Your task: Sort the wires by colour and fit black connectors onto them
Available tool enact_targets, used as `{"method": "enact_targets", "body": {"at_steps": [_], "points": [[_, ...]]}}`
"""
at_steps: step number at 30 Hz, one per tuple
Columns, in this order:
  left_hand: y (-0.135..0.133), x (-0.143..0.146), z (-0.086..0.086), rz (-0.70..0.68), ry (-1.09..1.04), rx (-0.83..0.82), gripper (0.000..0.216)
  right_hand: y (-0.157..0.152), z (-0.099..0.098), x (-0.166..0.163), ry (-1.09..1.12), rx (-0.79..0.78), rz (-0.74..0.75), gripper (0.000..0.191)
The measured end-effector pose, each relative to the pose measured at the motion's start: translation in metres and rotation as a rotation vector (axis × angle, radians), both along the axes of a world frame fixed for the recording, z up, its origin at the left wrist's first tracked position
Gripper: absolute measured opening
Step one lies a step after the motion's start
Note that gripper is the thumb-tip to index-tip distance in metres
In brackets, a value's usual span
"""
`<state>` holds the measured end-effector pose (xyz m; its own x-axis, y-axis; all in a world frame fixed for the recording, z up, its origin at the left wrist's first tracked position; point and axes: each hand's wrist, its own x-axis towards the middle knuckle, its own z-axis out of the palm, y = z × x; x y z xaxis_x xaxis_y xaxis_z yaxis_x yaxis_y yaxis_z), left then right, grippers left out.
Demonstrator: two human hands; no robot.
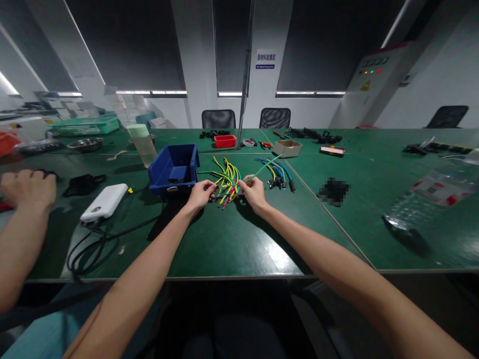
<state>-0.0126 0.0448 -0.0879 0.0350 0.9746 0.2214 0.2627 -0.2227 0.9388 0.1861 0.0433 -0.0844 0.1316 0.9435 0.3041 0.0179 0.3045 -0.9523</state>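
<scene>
A loose bunch of short yellow, green and red wires [229, 174] lies on the green table between my hands. My right hand [255, 193] is closed at the right side of the bunch, pinching a green wire [267, 165] that sticks out up and to the right. At the bunch's left side, my left hand [202, 193] has its fingertips pressed together; what they hold is too small to make out. Right of my right hand lies a second bunch of blue and yellow wires [279, 172] with dark ends. A blue bin [172, 169] stands just behind and left of my left hand.
A white power bank [105, 202] with a black cable lies at left, near another person's hand [28, 189]. Behind stand a capped bottle [142, 144], a red tray [225, 141] and a small cardboard box [287, 148]. A clear plastic bottle [430, 194] is at right.
</scene>
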Motion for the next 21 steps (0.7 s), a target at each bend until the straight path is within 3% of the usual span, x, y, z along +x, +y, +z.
{"method": "enact_targets", "body": {"at_steps": [21], "points": [[0.0016, -0.0006, -0.0002, 0.024, 0.0, -0.025, 0.031, 0.0016, -0.0004, -0.0001, 0.022, 0.008, 0.02, 0.029]]}}
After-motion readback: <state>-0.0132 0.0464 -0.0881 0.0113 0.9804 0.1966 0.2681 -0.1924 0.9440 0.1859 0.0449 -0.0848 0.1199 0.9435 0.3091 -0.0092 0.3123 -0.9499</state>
